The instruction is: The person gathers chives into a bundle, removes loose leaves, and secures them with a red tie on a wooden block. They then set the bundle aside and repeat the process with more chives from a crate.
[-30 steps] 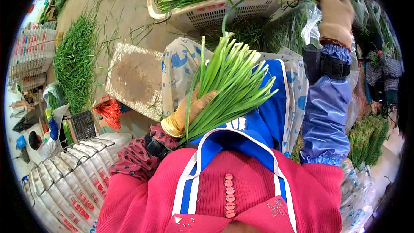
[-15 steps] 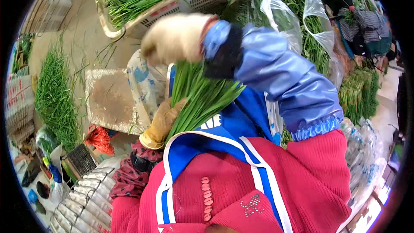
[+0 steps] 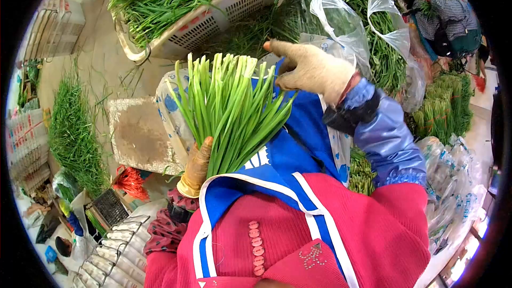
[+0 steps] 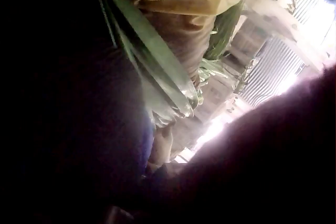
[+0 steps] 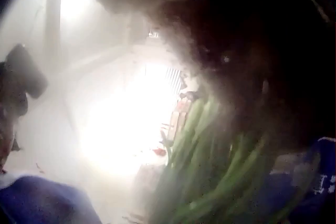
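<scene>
A fanned bunch of garlic chives stands over the lap in the head view, its pale cut ends pointing away from the body. My left hand, in a tan and yellow glove, grips it low down, thumb along its left side. Long flat leaves cross beside the glove in the dim left wrist view. At the bunch's upper right is my right hand, gloved in beige, index finger stretched out and fingertips near the outer stems. Stems show below the dark glove in the right wrist view.
A white crate heaped with chives stands ahead. Loose greens lie on the floor at left, near a stained board and red ties. Plastic bags of greens and tied bundles stand at right.
My right hand came from the crate's right side, swept across the top of the bunch, then drew back right. The left hand keeps its hold; the bunch now stands more upright.
</scene>
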### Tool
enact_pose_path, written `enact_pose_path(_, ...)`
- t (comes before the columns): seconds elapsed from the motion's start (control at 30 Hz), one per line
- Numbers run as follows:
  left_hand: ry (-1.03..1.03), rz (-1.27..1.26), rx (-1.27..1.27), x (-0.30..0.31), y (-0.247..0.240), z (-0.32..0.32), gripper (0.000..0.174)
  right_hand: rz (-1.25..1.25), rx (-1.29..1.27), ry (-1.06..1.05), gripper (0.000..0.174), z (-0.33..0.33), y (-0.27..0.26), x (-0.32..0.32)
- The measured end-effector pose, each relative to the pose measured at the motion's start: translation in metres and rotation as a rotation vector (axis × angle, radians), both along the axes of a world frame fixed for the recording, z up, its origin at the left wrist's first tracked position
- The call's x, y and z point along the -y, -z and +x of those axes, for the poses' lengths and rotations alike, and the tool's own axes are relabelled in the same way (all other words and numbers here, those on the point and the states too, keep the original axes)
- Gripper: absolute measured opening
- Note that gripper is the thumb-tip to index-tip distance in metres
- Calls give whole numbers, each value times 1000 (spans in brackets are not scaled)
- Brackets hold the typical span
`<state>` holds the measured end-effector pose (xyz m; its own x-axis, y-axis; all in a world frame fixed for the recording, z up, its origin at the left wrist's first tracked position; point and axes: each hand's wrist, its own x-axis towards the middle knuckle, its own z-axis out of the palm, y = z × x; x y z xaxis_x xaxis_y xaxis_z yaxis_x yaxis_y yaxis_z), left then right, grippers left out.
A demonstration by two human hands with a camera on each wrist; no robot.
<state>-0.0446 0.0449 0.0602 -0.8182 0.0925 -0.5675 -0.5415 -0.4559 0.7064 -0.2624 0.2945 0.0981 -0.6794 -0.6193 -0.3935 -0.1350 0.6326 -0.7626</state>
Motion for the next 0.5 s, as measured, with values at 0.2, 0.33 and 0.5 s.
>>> enact_pose_path(0.2,-14,-35,86,-1,-15,1,66,-97,-262,483,40,-26,11,-8)
enact_pose_path(0.33,-10,17,24,-2,-14,-1,73,-75,-345,379,37,-67,-11,-17)
enact_pose_path(0.5,-11,83,-15,-5,-13,-1,82,-488,-204,-181,34,-17,-31,20)
